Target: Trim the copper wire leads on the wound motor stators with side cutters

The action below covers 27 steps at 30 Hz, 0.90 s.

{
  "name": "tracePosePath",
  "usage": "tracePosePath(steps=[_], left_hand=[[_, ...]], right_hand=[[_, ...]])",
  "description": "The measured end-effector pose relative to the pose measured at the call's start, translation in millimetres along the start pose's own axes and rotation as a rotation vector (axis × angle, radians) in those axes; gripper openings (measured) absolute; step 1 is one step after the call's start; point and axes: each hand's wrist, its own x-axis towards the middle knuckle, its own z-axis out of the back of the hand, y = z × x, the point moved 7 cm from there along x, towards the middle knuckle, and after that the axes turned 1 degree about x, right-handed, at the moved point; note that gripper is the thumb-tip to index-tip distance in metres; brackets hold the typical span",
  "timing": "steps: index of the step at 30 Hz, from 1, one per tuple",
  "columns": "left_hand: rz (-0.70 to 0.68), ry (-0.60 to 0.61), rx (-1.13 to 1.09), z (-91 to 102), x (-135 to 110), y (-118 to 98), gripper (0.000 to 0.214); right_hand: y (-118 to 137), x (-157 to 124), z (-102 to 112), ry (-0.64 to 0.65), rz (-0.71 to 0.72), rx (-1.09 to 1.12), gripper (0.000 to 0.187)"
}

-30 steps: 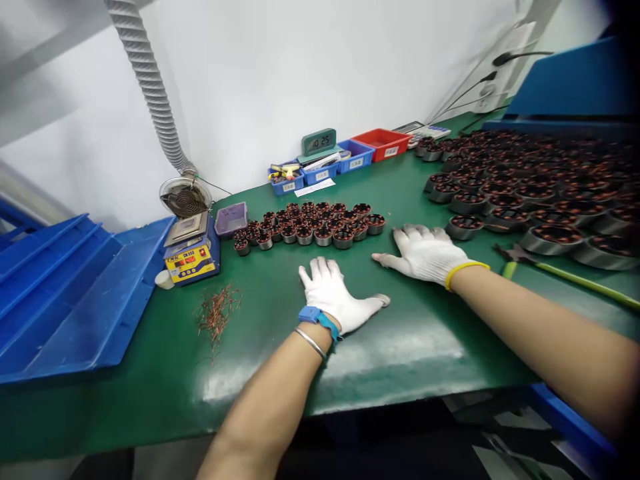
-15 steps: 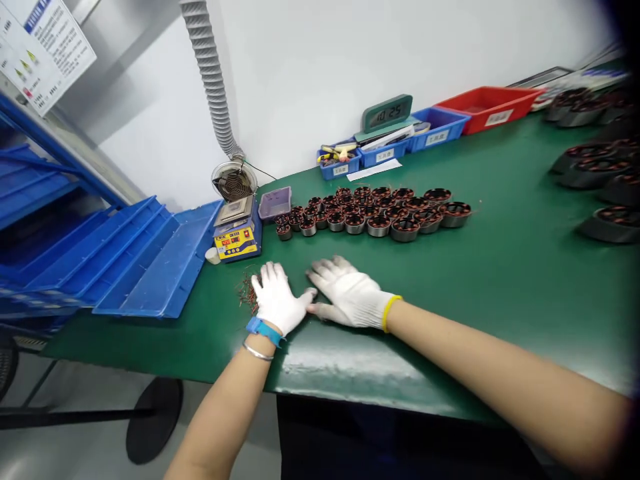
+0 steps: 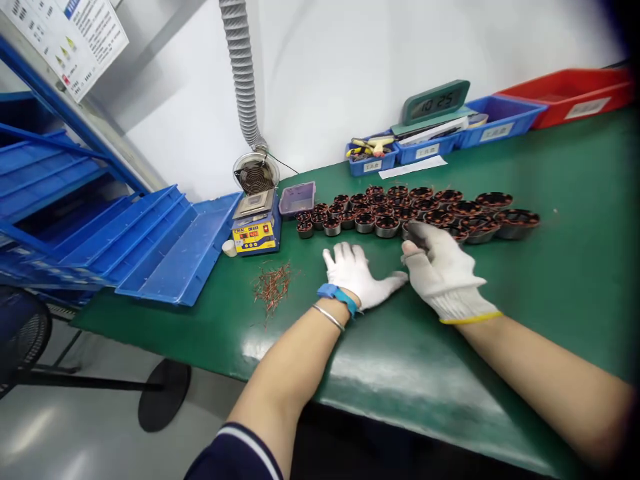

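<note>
My left hand [image 3: 353,273], in a white glove with a blue wrist strap, lies flat on the green table with its fingers spread and thumb stretched to the right. It holds nothing. My right hand [image 3: 445,270], in a white glove with a yellow cuff, is lifted just right of that thumb. Its fingers curl towards its thumb, and what they hold, if anything, is hidden. Behind it stand several motor stators [image 3: 385,227] with copper windings, some of them partly covered by this hand. A loose pile of copper wire clippings [image 3: 273,288] lies left of my left hand.
A blue and yellow device [image 3: 256,239] stands behind the clippings, with a small purple tray [image 3: 297,200] beside it. Blue bins [image 3: 165,280] are at the left. Along the wall are a tool box [image 3: 373,165], a digital clock [image 3: 435,103] and a red bin [image 3: 590,107].
Both hands have moved right along the table. My left hand has left the wire clippings, uncovering them. My right hand has risen and curled its fingers, and the view has shifted left.
</note>
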Motion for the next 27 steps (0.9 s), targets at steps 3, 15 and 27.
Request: tracePosePath(steps=[3,15,27], left_hand=[[0.179,0.023,0.026,2.6,9.7,34.3,0.113],[0.12,-0.111,0.038,29.8,-42.0,59.3,0.075],[-0.097,0.04,-0.386,24.1,-62.3,29.2,0.088]], right_hand=[[3.7,-4.9,24.8,0.051,0.063,-0.157,0.061],[-28.2,8.9,27.5,0.329,0.022,-0.849,0.061],[-3.5,-20.6,14.3,0.443,0.204,-0.606,0.052]])
